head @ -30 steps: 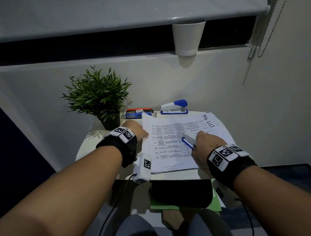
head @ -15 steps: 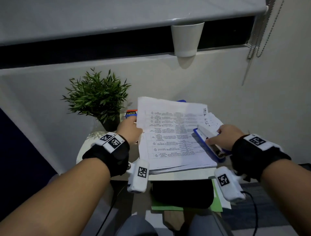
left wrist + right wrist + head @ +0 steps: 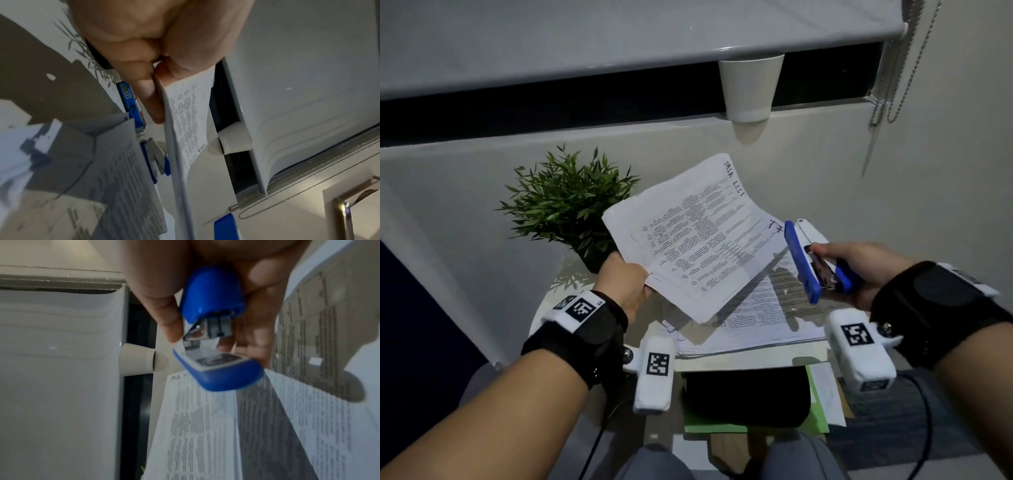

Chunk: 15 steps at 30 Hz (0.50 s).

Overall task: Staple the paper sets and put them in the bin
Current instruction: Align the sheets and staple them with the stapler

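**Paper set up in the air, stapler ready**

The left hand [image 3: 627, 285] pinches a paper set [image 3: 695, 240] by its near corner and holds it up above the paper pile [image 3: 763, 315]. The thumb and fingers are pressed together on the sheets. The right hand [image 3: 859, 270] is wrapped around a blue stapler [image 3: 813, 265], just to the right of the paper set. The stapler's mouth looks open, and no paper is in it yet.

The paper set is light and floppy. It bends and curls where no hand holds it. I think the sheets could slide apart, so the pinch must be firm. A good place to hold is close to the corner that gets the staple, so the edges stay lined up.

The stapler is hard and small and fits in one hand.

The paper pile lies on the small white surface [image 3: 739, 359]. A second stapler [image 3: 154, 159] and a box of staples [image 3: 131, 104] sit behind the pile. A plant [image 3: 568, 202] stands to the left of the pile.

A black bin [image 3: 746, 394] sits below the pile, at the near edge. I cannot see what is inside it. A white cup [image 3: 750, 89] hangs on the wall above. I cannot see inside it either.
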Available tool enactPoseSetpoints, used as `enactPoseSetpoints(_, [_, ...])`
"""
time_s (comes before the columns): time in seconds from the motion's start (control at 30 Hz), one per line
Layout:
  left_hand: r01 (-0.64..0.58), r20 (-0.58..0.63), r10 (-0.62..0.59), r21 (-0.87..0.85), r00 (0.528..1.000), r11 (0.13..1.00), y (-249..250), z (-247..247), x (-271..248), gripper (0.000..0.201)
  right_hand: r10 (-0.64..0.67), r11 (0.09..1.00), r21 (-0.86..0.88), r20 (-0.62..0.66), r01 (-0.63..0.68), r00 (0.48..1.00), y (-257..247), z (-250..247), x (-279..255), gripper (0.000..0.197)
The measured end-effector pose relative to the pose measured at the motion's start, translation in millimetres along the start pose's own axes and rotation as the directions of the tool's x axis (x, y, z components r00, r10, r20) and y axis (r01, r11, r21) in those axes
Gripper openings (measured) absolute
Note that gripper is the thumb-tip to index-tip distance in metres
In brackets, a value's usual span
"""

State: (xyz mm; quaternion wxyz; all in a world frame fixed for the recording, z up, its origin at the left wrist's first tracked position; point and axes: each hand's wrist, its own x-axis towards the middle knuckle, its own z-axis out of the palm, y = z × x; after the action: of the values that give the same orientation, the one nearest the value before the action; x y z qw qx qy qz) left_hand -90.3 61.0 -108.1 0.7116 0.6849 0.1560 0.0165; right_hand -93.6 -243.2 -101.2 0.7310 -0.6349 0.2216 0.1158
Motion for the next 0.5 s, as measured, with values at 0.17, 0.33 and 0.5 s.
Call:
enactPoseSetpoints(0.17, [0.031,0.038,-0.031,-0.005,0.999,1.0,-12.1,4.9,-9.8,0.052,0.042,0.994,0.101,0.047,-0.047,0.998,11.8,5.5,0.3,0.021])
enactPoseSetpoints(0.33, [0.085,0.166,-0.081,-0.017,0.983,0.996,-17.3,11.8,-30.6,0.047,0.009,0.959,0.282,0.02,-0.015,1.0,25.9,11.4,2.5,0.031])
enactPoseSetpoints(0.5, [0.106,0.235,-0.117,0.056,0.965,0.993,-36.7,6.5,-41.2,0.037,-0.129,0.938,0.313,-0.088,0.151,0.988,27.6,22.4,2.1,0.014])
